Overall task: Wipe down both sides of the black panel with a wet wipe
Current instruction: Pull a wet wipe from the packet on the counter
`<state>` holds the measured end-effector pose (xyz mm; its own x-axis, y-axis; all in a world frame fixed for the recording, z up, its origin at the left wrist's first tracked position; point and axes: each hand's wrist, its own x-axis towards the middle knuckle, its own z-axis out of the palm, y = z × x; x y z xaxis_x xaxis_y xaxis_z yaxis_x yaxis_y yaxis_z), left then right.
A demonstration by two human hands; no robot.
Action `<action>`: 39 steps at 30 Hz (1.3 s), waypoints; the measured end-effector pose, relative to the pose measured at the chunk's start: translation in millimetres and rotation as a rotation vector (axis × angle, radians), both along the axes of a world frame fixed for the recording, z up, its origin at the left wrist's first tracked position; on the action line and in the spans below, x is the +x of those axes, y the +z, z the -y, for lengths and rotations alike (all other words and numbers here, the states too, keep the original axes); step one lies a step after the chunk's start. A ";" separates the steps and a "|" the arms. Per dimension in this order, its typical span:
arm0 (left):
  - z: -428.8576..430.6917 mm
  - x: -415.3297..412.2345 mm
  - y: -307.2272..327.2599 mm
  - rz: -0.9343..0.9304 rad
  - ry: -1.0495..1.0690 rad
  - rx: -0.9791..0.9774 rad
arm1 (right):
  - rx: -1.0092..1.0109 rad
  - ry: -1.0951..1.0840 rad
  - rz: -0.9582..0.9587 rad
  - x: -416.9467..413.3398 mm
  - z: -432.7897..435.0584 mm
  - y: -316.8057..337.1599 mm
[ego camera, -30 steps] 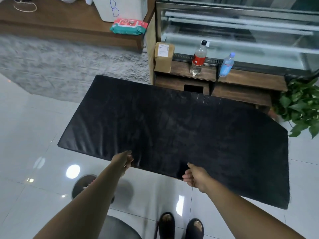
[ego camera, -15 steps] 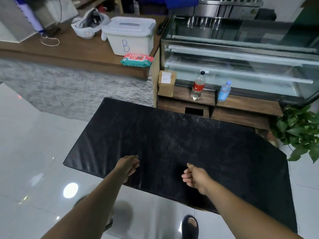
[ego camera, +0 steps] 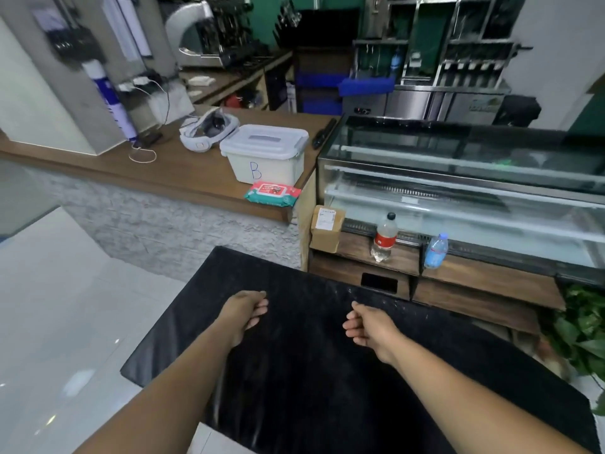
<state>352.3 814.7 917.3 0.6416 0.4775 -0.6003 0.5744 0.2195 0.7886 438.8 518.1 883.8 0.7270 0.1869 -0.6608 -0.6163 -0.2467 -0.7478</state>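
Observation:
The large black panel (ego camera: 327,371) lies flat in front of me, its far edge near the wooden cabinet. My left hand (ego camera: 245,311) and my right hand (ego camera: 366,327) are both over the middle of the panel, fingers loosely curled and holding nothing. I cannot tell whether they touch its surface. A red and green pack of wet wipes (ego camera: 272,193) lies on the wooden counter (ego camera: 170,178) beyond the panel, in front of a white lidded box (ego camera: 265,154) marked B.
A glass display case (ego camera: 458,178) stands at the right, with a cardboard box (ego camera: 327,229) and two plastic bottles (ego camera: 384,239) on the wooden ledge below it. A green plant (ego camera: 582,332) sits far right. Glossy white floor tiles (ego camera: 65,322) spread left.
Both hands let go of the panel's near edge and moved forward over its middle. My view lifted, bringing the counter and the back shelves into sight.

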 end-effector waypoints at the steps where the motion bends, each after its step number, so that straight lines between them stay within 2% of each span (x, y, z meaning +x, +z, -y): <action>1: -0.8 6.3 4.4 0.017 0.003 0.002 | 0.003 0.003 0.017 9.5 -3.4 6.2; 12: -37.0 72.5 52.5 0.130 -0.023 0.065 | 0.057 0.112 0.186 89.0 -68.5 65.6; 19: -103.3 144.1 66.2 0.197 -0.109 0.201 | 0.037 0.143 0.317 144.0 -143.0 93.5; 22: -140.1 180.6 69.0 0.221 -0.174 0.257 | -0.069 0.179 0.434 168.6 -184.7 101.6; 27: -190.8 236.4 71.6 0.230 -0.342 0.569 | -0.405 0.274 0.762 206.8 -245.9 107.9; 30: -214.2 263.9 64.8 0.247 -0.410 0.665 | -0.537 0.340 0.861 227.4 -276.8 108.3; 33: -226.8 289.1 57.6 0.275 -0.480 0.717 | -0.654 0.393 0.922 245.5 -300.1 105.1; 36: -231.1 309.8 50.4 0.327 -0.589 0.814 | -0.689 0.435 0.923 263.2 -315.6 98.9; 39: -232.3 323.9 42.1 0.347 -0.673 0.831 | -0.735 0.462 0.907 278.3 -326.4 90.5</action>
<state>676.2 1047.0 959.4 0.9901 0.1400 0.0041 0.0991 -0.7207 0.6861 717.1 844.5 974.3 0.9385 0.3451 -0.0137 0.3023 -0.8398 -0.4509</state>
